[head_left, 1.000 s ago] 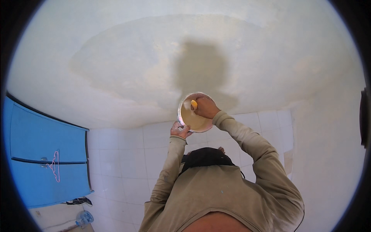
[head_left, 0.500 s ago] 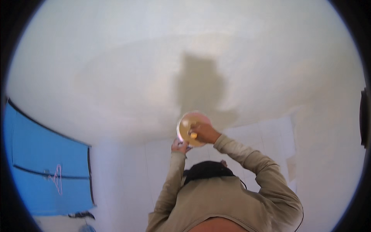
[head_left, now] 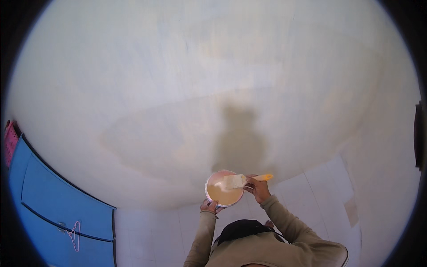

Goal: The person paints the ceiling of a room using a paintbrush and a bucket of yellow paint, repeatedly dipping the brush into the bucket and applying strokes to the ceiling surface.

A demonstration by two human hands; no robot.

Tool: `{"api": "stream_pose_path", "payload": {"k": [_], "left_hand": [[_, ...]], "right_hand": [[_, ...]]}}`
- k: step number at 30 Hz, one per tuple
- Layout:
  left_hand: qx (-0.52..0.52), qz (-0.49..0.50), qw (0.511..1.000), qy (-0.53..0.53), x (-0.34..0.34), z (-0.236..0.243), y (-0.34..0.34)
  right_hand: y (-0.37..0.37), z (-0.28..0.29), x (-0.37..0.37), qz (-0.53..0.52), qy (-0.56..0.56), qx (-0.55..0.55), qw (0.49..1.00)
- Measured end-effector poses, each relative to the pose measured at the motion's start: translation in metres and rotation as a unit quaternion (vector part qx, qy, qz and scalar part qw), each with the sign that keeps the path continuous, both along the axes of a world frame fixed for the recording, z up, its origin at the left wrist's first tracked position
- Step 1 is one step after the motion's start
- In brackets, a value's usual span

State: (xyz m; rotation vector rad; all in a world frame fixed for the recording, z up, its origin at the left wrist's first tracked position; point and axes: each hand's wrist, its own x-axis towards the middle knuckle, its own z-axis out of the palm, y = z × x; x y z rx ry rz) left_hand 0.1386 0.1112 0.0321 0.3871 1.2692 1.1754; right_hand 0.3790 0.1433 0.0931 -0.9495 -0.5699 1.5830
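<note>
A round tub [head_left: 215,192] with a pinkish inside holds pale tan liquid. My left hand [head_left: 208,205] grips its lower left rim, fingers closed on it. My right hand [head_left: 259,189] is closed on a flat paintbrush [head_left: 233,182] with a yellow handle [head_left: 265,177]; the pale brush head lies level over the tub's upper right part. Behind the tub stands a white wall [head_left: 178,66] with uneven damp-looking patches and my dark shadow on it.
A blue cabinet [head_left: 66,198] with a pink hanger [head_left: 75,236] on its handle stands at left, a pink basket [head_left: 10,143] at its upper end. White floor tiles [head_left: 151,231] lie below. A side wall [head_left: 378,187] bounds the right, with a dark object [head_left: 417,135] at the edge.
My right hand has lifted the brush out of the tub and turned it sideways, head leftward. The view has tilted up, so tub, cabinet and my arms appear lower, with more wall showing.
</note>
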Motion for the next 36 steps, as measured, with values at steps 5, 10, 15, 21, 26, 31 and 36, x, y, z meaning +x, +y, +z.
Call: {"api": "stream_pose_path", "payload": {"k": [5, 10, 15, 21, 26, 31, 36], "left_hand": [[0.013, 0.012, 1.0, 0.008, 0.003, 0.013, -0.011], [0.009, 0.046, 0.999, 0.026, 0.006, 0.012, -0.015], [-0.005, 0.072, 0.997, 0.021, 0.005, -0.007, -0.017], [0.004, 0.144, 0.99, 0.014, 0.012, -0.004, -0.021], [0.011, 0.186, 0.983, -0.009, 0.024, -0.001, -0.013], [0.011, 0.19, 0.982, -0.007, 0.031, 0.006, -0.01], [0.027, 0.181, 0.982, -0.038, 0.028, 0.006, -0.013]], "right_hand": [[0.01, 0.02, 0.012, -0.006, 0.115, 0.08, 0.99], [0.094, 0.172, 0.003, -0.106, 0.109, 0.302, 0.941], [0.182, 0.253, 0.024, -0.246, -0.213, 0.499, 0.803], [0.23, 0.255, 0.126, -0.375, -0.331, 0.507, 0.703], [0.24, 0.247, 0.146, -0.443, -0.342, 0.478, 0.677], [0.256, 0.228, 0.048, -0.399, -0.426, 0.525, 0.62], [0.226, 0.252, -0.026, -0.254, -0.355, 0.599, 0.671]]}}
